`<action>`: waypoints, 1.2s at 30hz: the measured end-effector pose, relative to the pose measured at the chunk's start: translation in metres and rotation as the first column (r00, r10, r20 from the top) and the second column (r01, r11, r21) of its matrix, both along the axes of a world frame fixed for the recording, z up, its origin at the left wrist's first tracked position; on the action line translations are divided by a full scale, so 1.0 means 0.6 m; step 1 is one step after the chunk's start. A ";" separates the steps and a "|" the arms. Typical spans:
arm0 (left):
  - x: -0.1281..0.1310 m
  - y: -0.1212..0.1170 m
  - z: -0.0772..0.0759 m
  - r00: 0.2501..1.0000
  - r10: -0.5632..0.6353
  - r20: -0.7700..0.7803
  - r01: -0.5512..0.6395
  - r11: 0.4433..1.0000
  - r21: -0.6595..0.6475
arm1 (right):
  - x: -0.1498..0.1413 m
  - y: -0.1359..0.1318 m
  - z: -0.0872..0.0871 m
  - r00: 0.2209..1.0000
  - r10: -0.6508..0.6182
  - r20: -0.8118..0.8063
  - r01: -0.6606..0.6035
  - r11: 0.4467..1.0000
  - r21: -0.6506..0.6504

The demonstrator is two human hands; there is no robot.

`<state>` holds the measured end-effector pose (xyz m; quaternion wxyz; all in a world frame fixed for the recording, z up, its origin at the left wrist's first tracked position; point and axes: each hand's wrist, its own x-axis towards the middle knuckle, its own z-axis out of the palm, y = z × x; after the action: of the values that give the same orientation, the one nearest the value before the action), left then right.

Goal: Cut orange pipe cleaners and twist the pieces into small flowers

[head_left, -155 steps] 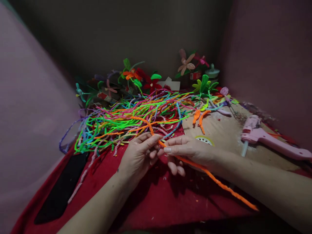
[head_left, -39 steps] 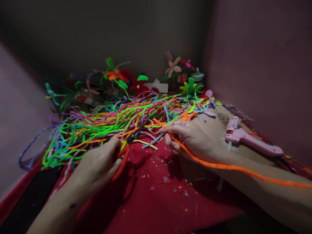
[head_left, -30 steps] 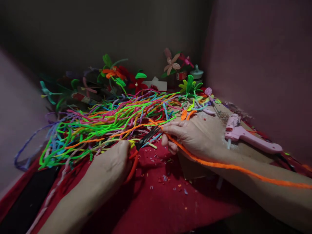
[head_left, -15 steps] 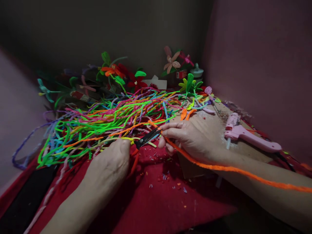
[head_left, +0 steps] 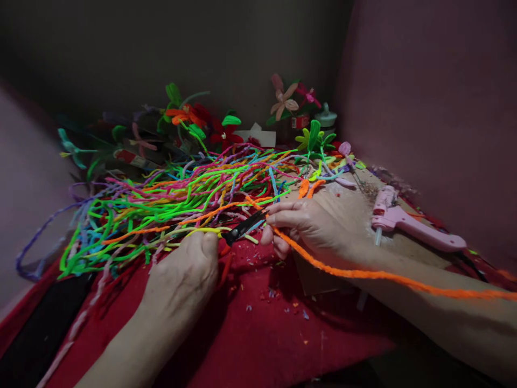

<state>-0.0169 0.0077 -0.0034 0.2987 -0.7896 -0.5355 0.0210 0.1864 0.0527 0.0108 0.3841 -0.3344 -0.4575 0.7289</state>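
Long, fuzzy orange pipe-cleaner strip [head_left: 343,274] runs from centre to right edge of frame; likely light, bendable, grippy; best pinched near end. Right hand [head_left: 311,226]: fingers pinch it there. Left hand [head_left: 181,275]: fingers wrap black-bladed, red-handled scissors [head_left: 242,227], tips at strip.

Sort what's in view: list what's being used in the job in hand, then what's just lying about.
In use:
scissors, in the left grip
orange fuzzy stem, in the right grip

Lying about, as far as shows:
pink glue gun
heap of coloured stems
fuzzy flowers
lidded jar
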 end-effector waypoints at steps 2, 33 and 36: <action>0.000 -0.002 -0.002 0.999 -0.005 -0.040 0.004 1.000 -0.012 | 0.000 0.000 0.001 1.000 -0.003 0.004 0.003 1.000 -0.004; 0.011 -0.003 0.001 0.999 0.046 0.028 -0.047 0.998 0.051 | -0.001 -0.003 0.008 0.999 0.005 0.044 -0.002 0.997 -0.071; 0.013 -0.004 0.002 0.997 0.046 0.063 -0.047 0.999 0.013 | -0.001 -0.003 0.012 0.999 0.013 0.044 -0.009 0.996 -0.086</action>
<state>-0.0091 0.0055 -0.0022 0.2868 -0.7750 -0.5632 -0.0008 0.1860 0.0507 0.0183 0.3552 -0.3641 -0.4362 0.7423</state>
